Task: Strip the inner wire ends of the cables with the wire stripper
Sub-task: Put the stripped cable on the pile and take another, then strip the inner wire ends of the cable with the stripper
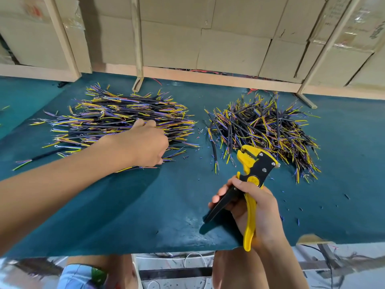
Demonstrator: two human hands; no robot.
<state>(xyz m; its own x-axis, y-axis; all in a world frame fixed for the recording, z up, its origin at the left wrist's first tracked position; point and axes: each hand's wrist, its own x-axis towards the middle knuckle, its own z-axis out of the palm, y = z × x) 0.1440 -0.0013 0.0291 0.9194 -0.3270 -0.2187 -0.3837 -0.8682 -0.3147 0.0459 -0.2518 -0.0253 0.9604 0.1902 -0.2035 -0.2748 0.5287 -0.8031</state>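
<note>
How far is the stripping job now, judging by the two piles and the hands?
Done: bits of cut insulation lie on the green mat, so some stripping has happened; which pile is finished I cannot tell. In hand: the left hand reaches into the left pile, the right hand holds the wire stripper. Left: no cable is in the stripper's jaws.

Surface (129, 205) is looking like a teal mat, smooth, throwing a faint sheen near the front edge. Cables (116, 119) are showing matt black sheathing with glossy yellow, blue and purple plastic insulation on the inner wires; second pile (264, 130) is showing the same. Wire stripper (253, 163) is showing glossy yellow plastic handles, matt black plates and bright metal rivets. Frame posts (136, 38) are looking like bare, unpainted wood. Boxes (229, 28) behind are presenting matt brown cardboard, some with shiny clear tape.
</note>
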